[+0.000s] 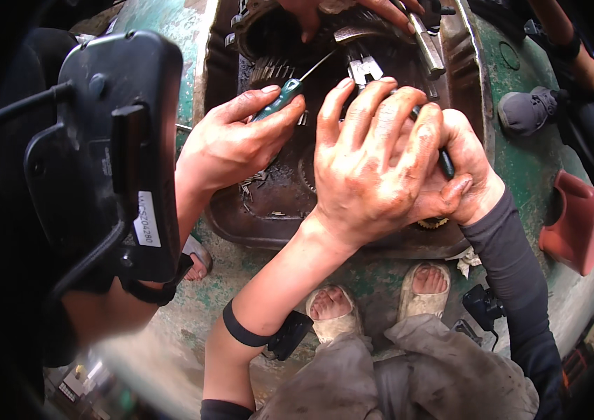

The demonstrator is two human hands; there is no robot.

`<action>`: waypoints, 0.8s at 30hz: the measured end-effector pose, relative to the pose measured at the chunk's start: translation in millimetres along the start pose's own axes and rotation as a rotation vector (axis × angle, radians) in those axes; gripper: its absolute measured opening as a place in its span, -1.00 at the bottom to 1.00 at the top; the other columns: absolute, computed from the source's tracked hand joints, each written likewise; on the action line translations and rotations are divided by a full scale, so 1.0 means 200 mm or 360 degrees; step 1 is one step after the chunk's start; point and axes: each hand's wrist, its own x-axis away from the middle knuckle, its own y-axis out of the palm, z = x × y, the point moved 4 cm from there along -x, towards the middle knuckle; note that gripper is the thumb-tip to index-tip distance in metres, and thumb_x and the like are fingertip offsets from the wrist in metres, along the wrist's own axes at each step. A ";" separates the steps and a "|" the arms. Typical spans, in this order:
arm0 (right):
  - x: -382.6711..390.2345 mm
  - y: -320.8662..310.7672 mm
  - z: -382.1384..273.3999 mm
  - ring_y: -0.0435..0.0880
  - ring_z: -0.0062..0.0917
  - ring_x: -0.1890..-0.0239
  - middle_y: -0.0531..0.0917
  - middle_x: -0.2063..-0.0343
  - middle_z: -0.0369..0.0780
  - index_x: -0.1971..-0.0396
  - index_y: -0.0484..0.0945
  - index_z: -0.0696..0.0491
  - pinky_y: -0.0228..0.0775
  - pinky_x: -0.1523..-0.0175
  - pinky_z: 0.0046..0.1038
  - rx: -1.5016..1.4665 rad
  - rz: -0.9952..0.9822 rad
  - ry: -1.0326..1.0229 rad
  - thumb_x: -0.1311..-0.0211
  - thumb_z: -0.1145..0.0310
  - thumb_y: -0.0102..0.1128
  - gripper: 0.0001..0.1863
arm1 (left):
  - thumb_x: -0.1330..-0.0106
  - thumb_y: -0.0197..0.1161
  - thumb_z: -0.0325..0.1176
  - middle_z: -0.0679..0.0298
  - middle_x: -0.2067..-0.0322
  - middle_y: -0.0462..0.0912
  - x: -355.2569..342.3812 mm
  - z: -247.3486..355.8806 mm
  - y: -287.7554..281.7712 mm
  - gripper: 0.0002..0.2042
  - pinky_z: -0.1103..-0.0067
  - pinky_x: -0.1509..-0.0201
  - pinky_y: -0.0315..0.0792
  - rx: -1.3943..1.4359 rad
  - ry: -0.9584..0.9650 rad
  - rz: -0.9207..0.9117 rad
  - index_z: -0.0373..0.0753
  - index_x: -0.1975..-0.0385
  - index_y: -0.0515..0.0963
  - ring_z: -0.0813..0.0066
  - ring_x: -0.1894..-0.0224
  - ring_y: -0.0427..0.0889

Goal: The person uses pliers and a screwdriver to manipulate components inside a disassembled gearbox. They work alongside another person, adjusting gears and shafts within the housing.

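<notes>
Over the brown metal tray, my left hand (374, 168) lies across my right hand (468, 150), both with oily fingers. My hands are closed together round the dark-handled pliers (365, 71), whose silver jaws point away from me. My right palm and fingers are largely hidden under the left hand. Close to the jaws is a curved metal part (354, 33); whether the jaws touch it I cannot tell. From the left, another person's hand (237, 136) holds a screwdriver (281, 98) with a green handle, its tip near that part.
The tray (230, 227) holds loose metal pins (251, 187), a round housing (263, 31) and a toothed ring (433, 223). At the far side, another person's hands (304, 14) work beside a hammer (428, 45). A red plastic stool (575, 222) stands at the right.
</notes>
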 end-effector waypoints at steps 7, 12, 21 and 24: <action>-0.01 0.01 0.02 0.43 -0.70 0.61 0.48 0.68 -0.31 0.79 0.37 0.07 0.29 0.52 -0.69 0.0115 -0.0117 -0.0108 0.01 0.58 -0.04 -0.79 | 0.04 0.26 0.16 0.18 0.21 0.63 0.01 -0.04 -0.01 -0.43 0.13 -0.21 0.23 0.0034 -0.0039 -0.0070 -0.27 0.25 0.60 0.20 0.07 0.58; -0.02 0.05 0.00 0.41 -0.74 0.62 0.47 0.69 -0.33 0.78 0.38 0.07 0.26 0.53 -0.70 0.0213 -0.0259 -0.0451 0.05 0.60 0.00 -0.81 | 0.02 0.27 0.14 0.11 0.22 0.65 0.01 -0.04 -0.02 -0.40 0.15 -0.22 0.26 0.0030 0.0032 -0.0055 -0.39 0.28 0.60 0.21 0.09 0.62; 0.09 0.08 -0.12 0.40 -0.68 0.55 0.44 0.62 -0.39 0.58 0.38 0.05 0.26 0.43 -0.67 0.1506 -0.0059 -0.1247 0.07 0.53 0.17 -0.87 | 0.02 0.36 -0.04 0.07 0.28 0.64 -0.05 -0.04 0.02 -0.51 0.19 -0.14 0.39 0.0199 0.0033 -0.0013 -0.42 0.32 0.56 0.12 0.11 0.63; 0.02 0.01 -0.07 0.43 -0.61 0.59 0.50 0.56 -0.28 0.48 0.42 0.14 0.28 0.46 -0.67 0.0400 -0.0062 -0.0149 0.12 0.63 -0.04 -0.86 | -0.03 0.35 -0.12 0.07 0.25 0.64 -0.04 -0.01 0.02 -0.57 0.22 -0.12 0.41 0.0184 -0.0023 -0.0138 -0.41 0.29 0.55 0.12 0.10 0.63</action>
